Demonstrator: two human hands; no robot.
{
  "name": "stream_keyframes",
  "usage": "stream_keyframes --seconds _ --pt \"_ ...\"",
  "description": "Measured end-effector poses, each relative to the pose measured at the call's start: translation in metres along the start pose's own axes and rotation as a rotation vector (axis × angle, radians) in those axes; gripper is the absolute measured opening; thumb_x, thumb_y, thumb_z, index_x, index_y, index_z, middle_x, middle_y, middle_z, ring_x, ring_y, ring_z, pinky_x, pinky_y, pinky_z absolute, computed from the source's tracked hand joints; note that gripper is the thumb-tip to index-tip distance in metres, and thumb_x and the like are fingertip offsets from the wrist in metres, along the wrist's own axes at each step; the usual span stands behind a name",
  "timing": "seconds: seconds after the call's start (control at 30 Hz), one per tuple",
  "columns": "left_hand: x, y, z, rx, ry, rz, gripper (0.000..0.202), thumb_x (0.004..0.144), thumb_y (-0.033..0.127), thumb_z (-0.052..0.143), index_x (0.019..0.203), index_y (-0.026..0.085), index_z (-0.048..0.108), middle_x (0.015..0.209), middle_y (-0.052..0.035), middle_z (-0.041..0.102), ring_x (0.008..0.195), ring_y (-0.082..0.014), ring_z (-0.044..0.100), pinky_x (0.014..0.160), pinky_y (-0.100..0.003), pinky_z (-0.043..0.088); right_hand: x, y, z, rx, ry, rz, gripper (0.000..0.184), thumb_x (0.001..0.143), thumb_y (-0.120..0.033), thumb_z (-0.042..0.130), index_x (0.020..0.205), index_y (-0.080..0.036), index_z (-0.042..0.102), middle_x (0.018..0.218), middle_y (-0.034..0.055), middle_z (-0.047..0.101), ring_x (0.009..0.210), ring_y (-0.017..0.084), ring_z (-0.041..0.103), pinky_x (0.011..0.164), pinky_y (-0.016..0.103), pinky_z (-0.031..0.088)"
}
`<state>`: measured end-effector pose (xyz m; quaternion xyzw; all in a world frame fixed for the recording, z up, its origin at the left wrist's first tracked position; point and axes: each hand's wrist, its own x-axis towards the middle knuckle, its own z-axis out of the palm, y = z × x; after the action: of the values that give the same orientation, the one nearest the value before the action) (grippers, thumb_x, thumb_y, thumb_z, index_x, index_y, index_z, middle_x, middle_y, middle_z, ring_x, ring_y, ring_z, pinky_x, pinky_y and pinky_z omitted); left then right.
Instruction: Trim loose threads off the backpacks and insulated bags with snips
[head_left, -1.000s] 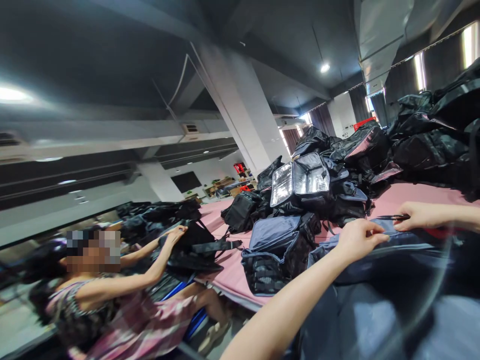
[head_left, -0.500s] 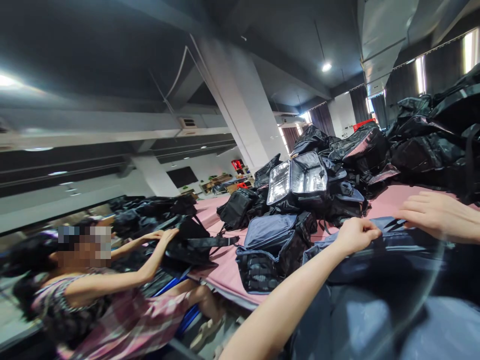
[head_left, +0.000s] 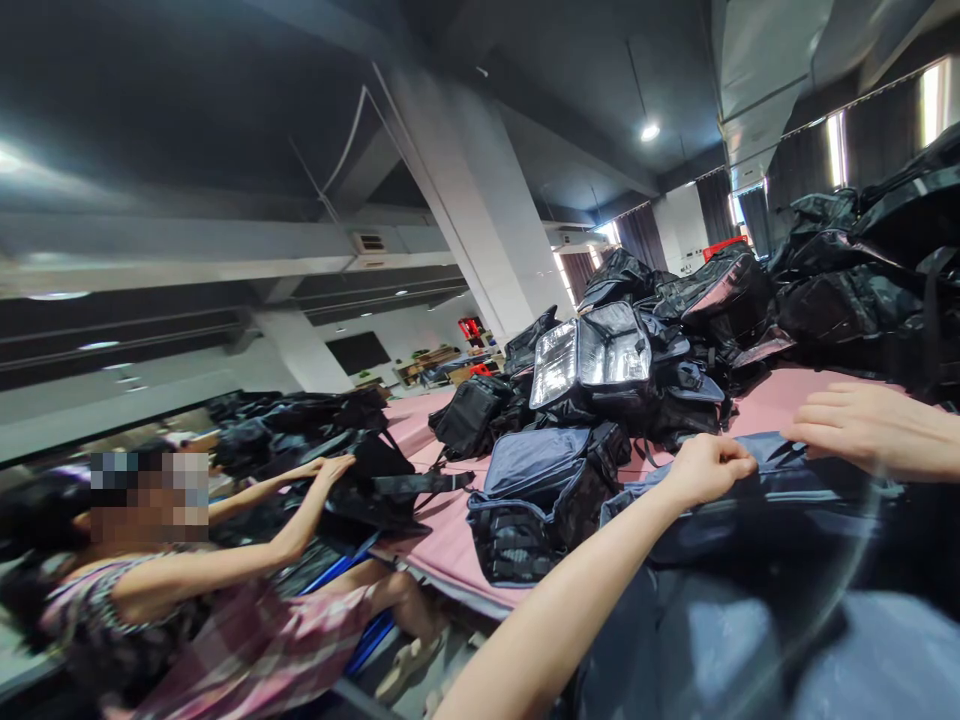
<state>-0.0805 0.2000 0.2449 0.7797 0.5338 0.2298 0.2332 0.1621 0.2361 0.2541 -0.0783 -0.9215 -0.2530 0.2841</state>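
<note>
A large dark bag with blue-grey lining (head_left: 765, 540) fills the lower right, close to me. My left hand (head_left: 711, 470) is closed, thumb and fingers pinching the bag's upper edge. Across from it, my right hand (head_left: 862, 428) is closed over the same edge, fingers bent and together. A small dark pointed thing (head_left: 786, 455) pokes out under the right fingertips toward the left hand; its kind does not show clearly. Just beyond my left forearm, a black camouflage backpack (head_left: 517, 540) with a blue-grey panel lies on the pink tabletop (head_left: 442, 555).
An open bag with silver lining (head_left: 615, 355) rests among piled black bags (head_left: 712, 300) at the back. More bags (head_left: 862, 300) are heaped at right. On the left, a seated person (head_left: 225, 610) handles a black bag (head_left: 371, 490) at the table edge.
The view has shifted slightly. Both my hands stay at the bag's edge, with little visible movement. The person on the left leans a little further left.
</note>
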Motion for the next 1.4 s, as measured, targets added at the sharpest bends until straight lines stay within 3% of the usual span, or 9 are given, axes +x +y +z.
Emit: stream_keyframes --seconds 0.1,0.23,0.43,0.53,0.7,0.83,1.03,1.23,1.4 --pt "-0.002 0.0 -0.001 -0.083 -0.046 0.036 0.018 0.076 0.028 0.061 0.074 0.014 0.072 0.068 0.0014 0.064 0.07 -0.0138 0.055 0.069 -0.022 0.043 0.004 0.005 -0.002 0.071 -0.121 0.013 0.021 0.09 -0.014 0.042 0.101 -0.02 0.059 0.093 0.0046 0.064 0.083 0.021 0.057 0.074 0.035 0.039" --pt "-0.006 0.001 -0.003 -0.221 -0.097 0.048 0.014 0.074 0.024 0.062 0.074 0.012 0.07 0.073 -0.0003 0.066 0.073 -0.0132 0.056 0.074 -0.022 0.044 0.009 0.015 -0.003 0.409 -0.294 0.147 0.015 0.092 -0.027 0.048 0.1 -0.023 0.06 0.089 0.002 0.063 0.079 0.018 0.056 0.071 0.029 0.041" --pt "-0.009 0.003 -0.004 -0.216 -0.125 0.032 0.014 0.075 0.021 0.061 0.078 0.011 0.071 0.073 0.0004 0.065 0.073 -0.013 0.055 0.075 -0.022 0.043 0.009 0.018 0.012 0.764 -0.34 0.308 0.021 0.092 -0.037 0.052 0.103 -0.023 0.063 0.095 0.0025 0.064 0.086 0.018 0.059 0.077 0.028 0.046" --pt "-0.008 0.003 -0.005 -0.205 -0.145 0.028 0.014 0.077 0.018 0.059 0.078 0.011 0.07 0.071 0.0016 0.061 0.072 -0.0124 0.052 0.075 -0.023 0.042 0.01 0.013 0.021 0.628 -0.278 0.282 0.026 0.094 -0.038 0.048 0.103 -0.02 0.063 0.093 0.0055 0.064 0.085 0.019 0.059 0.075 0.03 0.045" --pt "-0.006 0.0 -0.005 -0.219 -0.143 0.037 0.013 0.079 0.016 0.058 0.08 0.011 0.07 0.071 0.0024 0.059 0.071 -0.0118 0.051 0.075 -0.023 0.042 0.011 0.009 0.022 0.16 -0.135 0.006 0.029 0.098 -0.025 0.035 0.104 -0.017 0.062 0.085 0.0061 0.06 0.075 0.019 0.052 0.064 0.03 0.039" --pt "-0.005 0.0 -0.004 -0.215 -0.147 0.041 0.015 0.078 0.018 0.06 0.084 0.01 0.071 0.078 -0.0008 0.065 0.075 -0.0131 0.054 0.077 -0.023 0.042 0.014 0.007 0.016 0.059 -0.085 -0.118 0.028 0.098 -0.02 0.034 0.092 -0.015 0.061 0.08 0.0049 0.058 0.071 0.017 0.047 0.063 0.03 0.036" --pt "-0.004 -0.001 -0.003 -0.193 -0.152 0.04 0.018 0.079 0.019 0.06 0.089 0.01 0.072 0.086 -0.0034 0.07 0.079 -0.0146 0.058 0.079 -0.023 0.043 0.014 0.005 0.012 0.056 0.002 -0.123 0.028 0.098 -0.018 0.033 0.086 -0.016 0.058 0.075 0.0032 0.057 0.067 0.016 0.046 0.062 0.029 0.035" --pt "-0.005 0.0 -0.005 -0.19 -0.154 0.06 0.017 0.08 0.018 0.059 0.089 0.01 0.071 0.089 -0.0041 0.071 0.081 -0.0148 0.059 0.08 -0.024 0.044 -0.006 0.008 -0.004 -0.005 0.012 -0.059 0.023 0.096 -0.015 0.038 0.113 -0.017 0.053 0.092 0.0055 0.061 0.082 0.018 0.054 0.073 0.031 0.038" --pt "-0.005 0.0 -0.005 -0.164 -0.139 0.076 0.02 0.08 0.017 0.059 0.092 0.006 0.07 0.09 -0.0076 0.07 0.082 -0.0151 0.059 0.08 -0.023 0.044 -0.016 -0.003 -0.012 -0.166 -0.016 -0.065 0.023 0.096 -0.01 0.035 0.1 -0.017 0.057 0.087 0.0053 0.061 0.074 0.018 0.053 0.068 0.031 0.035"
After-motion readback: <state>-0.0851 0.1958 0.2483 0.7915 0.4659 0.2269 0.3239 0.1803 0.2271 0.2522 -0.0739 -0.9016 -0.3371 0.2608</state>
